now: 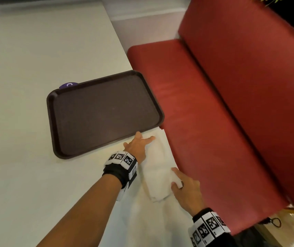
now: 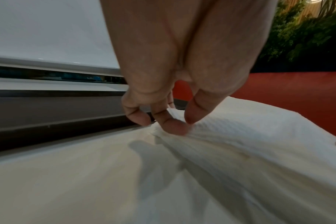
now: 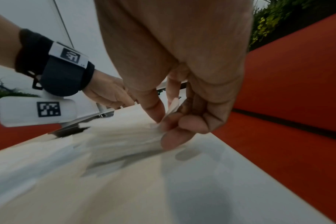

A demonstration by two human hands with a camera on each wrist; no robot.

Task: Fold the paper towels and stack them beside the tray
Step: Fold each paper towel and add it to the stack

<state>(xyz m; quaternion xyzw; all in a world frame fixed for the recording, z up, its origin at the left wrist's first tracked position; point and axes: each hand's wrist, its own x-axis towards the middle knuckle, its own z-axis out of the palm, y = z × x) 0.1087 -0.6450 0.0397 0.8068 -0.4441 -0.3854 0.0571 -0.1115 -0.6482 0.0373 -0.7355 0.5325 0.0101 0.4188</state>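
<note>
A white paper towel [image 1: 157, 163] lies folded on the white table, just in front of the near right corner of the dark brown tray [image 1: 105, 111]. My left hand [image 1: 139, 142] sits at the towel's far end beside the tray rim, fingertips [image 2: 175, 125] pinching the towel [image 2: 249, 136] at its edge. At the near end my right hand [image 1: 179, 182] pinches a corner of the towel [image 3: 125, 136] between thumb and fingers [image 3: 175, 136]. The towel bulges up a little between the two hands.
A red bench seat [image 1: 205, 113] runs along the table's right edge, close to the towel. A purple object [image 1: 69, 85] peeks out behind the tray's far rim. Green plants [image 2: 301, 34] stand beyond the bench.
</note>
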